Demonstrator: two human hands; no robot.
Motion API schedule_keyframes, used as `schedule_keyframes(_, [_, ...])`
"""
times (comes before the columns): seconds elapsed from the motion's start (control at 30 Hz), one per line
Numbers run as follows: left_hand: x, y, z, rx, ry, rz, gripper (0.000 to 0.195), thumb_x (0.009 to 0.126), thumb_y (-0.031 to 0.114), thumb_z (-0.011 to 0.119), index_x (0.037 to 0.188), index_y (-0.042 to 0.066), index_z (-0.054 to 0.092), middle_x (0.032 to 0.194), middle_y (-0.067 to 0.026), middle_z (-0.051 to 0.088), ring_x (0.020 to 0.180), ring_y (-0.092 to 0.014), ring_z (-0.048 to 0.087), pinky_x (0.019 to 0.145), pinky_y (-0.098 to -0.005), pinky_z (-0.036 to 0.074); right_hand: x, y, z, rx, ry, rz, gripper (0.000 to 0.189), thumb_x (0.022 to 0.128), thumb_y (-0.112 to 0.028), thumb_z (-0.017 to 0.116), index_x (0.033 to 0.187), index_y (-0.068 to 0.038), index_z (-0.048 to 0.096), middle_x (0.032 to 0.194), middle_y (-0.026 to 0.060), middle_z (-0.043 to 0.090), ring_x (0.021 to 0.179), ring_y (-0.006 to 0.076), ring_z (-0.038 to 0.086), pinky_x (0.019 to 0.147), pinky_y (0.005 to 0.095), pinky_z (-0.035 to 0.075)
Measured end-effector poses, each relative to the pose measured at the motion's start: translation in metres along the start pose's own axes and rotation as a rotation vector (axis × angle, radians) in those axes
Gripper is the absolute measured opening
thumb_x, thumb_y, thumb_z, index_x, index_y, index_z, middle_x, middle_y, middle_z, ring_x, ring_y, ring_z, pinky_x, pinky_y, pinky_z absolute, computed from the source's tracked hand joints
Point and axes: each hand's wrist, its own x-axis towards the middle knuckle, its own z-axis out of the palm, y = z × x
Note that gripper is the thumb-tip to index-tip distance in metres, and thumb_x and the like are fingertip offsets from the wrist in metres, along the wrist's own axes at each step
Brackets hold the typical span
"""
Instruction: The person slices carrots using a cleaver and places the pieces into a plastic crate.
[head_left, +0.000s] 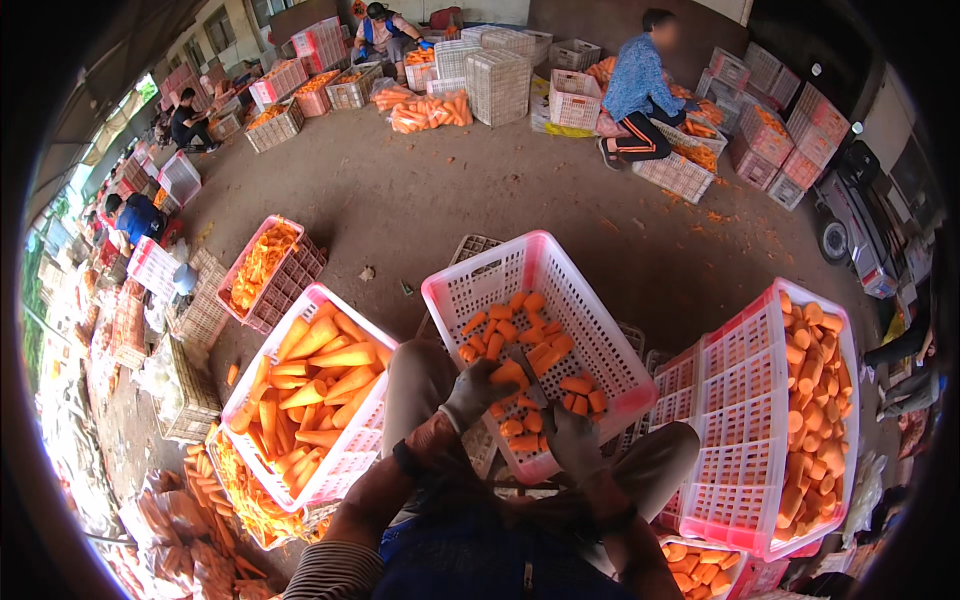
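My gloved left hand (478, 391) grips a peeled carrot piece (511, 375) above a white-and-pink plastic crate (611, 352). In my gloved right hand (571, 442) is a knife (534, 382), its blade lying close against the carrot's right side. Its handle is mostly hidden by the fingers. Cut carrot chunks (495, 330) lie scattered on the perforated crate bottom, with more chunks (581, 395) beside the right hand. The crate sits between my knees, tilted in view.
At the left stands a crate of whole peeled carrots (322, 367), with a crate of peelings (262, 262) behind it. On the right, a tall crate (739, 420) holds cut carrots (814, 405). Across the concrete floor (450, 187), several people work among stacked crates (495, 86).
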Motion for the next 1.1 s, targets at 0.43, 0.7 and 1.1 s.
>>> schedule_keyframes(0.43, [-0.083,0.064,-0.08,0.386,0.285,0.438,0.053,0.08,0.031,0.069,0.126,0.008,0.054,0.108,-0.0184,0.06,0.101,-0.034,0.059,0.081,-0.0393,0.05,0.001,0.068,0.051,0.101,-0.179,0.611,0.029,0.09,-0.015,0.054,0.116,-0.004,0.06,0.076,0.0123,0.065,0.055,0.018,0.058,0.044,0.0359,0.045])
schedule_keyframes(0.7, [-0.23,-0.165,-0.286,0.976,0.695,-0.401,0.024,0.082,0.024,0.059,0.103,0.014,0.061,0.097,-0.0133,0.064,0.083,-0.036,0.064,0.07,-0.0474,0.05,-0.01,0.13,0.104,0.355,0.04,0.158,0.025,0.093,-0.024,0.056,0.108,-0.005,0.063,0.068,0.0054,0.055,0.051,0.0132,0.049,0.045,0.0327,0.038])
schedule_keyframes(1.1, [-0.234,-0.267,-0.338,0.658,0.64,-1.077,0.043,0.086,0.039,0.053,0.122,0.017,0.061,0.121,-0.0113,0.061,0.113,-0.03,0.058,0.091,-0.0415,0.047,0.003,0.075,0.085,0.286,-0.384,0.67,0.042,0.095,-0.036,0.048,0.123,-0.005,0.056,0.076,0.0127,0.063,0.056,0.0188,0.058,0.05,0.0336,0.043])
